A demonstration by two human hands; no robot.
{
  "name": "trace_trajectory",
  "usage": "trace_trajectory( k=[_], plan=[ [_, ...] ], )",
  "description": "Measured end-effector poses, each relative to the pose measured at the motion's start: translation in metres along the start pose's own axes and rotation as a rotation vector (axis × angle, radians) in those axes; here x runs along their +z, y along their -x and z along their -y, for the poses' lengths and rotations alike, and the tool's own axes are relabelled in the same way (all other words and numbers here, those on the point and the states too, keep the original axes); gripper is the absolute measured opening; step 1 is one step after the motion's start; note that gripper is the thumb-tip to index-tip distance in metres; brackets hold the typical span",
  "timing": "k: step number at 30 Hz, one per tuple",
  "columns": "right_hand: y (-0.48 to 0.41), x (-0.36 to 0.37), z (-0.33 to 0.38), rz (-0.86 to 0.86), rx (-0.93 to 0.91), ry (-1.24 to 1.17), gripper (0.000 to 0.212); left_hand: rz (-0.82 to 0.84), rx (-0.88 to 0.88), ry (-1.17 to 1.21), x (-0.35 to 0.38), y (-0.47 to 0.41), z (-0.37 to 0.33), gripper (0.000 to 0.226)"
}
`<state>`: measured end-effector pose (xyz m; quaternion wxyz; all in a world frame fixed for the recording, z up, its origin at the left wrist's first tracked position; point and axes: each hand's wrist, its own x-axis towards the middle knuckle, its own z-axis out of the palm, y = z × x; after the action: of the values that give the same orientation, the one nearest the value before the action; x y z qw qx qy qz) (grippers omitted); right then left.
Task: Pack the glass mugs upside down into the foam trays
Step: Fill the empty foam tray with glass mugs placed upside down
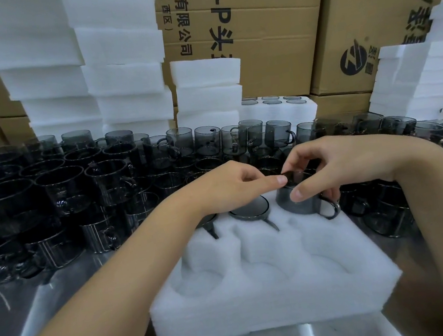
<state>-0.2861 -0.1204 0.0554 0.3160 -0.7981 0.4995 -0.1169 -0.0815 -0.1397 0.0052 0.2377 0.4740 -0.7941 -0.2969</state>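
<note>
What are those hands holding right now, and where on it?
A dark mug, upside down: the right hand grips its upturned base, thumb on the side. The left hand touches the base's edge; whether it pinches is unclear.

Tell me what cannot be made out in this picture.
- Head view: the far-left mug in the foam tray is mostly hidden under the left hand.
- Head view: the held mug has its top covered by the right hand; whether the left hand pinches or only touches it is unclear.
- Head view: the cardboard boxes' print is cut by foam stacks and the top edge.
</note>
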Motion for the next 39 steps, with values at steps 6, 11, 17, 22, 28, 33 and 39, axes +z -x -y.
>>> trace_trajectory(
  k=[6, 11, 17, 22, 28, 33, 39],
  plan=[
    [0.001, 0.002, 0.002, 0.056, 0.028, 0.086, 0.052, 0.043, -0.001, -0.02, 0.0, 0.0, 0.002, 0.031],
    [0.0, 0.001, 0.001, 0.063, 0.031, 0.169, 0.054, 0.078, 0.01, -0.007, -0.001, 0.001, 0.002, 0.027],
    [0.002, -0.007, -0.008, -0.119, 0.058, 0.037, 0.037, 0.082, 0.01, -0.013, -0.001, 0.001, 0.001, 0.028],
    [0.001, -0.008, -0.013, -0.125, 0.132, 0.101, 0.018, 0.094, 0.01, 0.007, -0.001, 0.002, 0.0, 0.026],
    [-0.002, -0.007, -0.011, -0.085, 0.189, 0.188, 0.014, 0.095, 0.004, -0.004, 0.0, 0.003, 0.0, 0.028],
    [-0.005, -0.003, -0.008, -0.095, 0.214, 0.279, 0.018, 0.089, 0.002, -0.032, 0.002, 0.002, -0.002, 0.03],
    [-0.005, 0.002, -0.003, -0.171, 0.214, 0.389, 0.023, 0.099, -0.002, -0.054, 0.002, 0.001, -0.001, 0.03]
  ],
)
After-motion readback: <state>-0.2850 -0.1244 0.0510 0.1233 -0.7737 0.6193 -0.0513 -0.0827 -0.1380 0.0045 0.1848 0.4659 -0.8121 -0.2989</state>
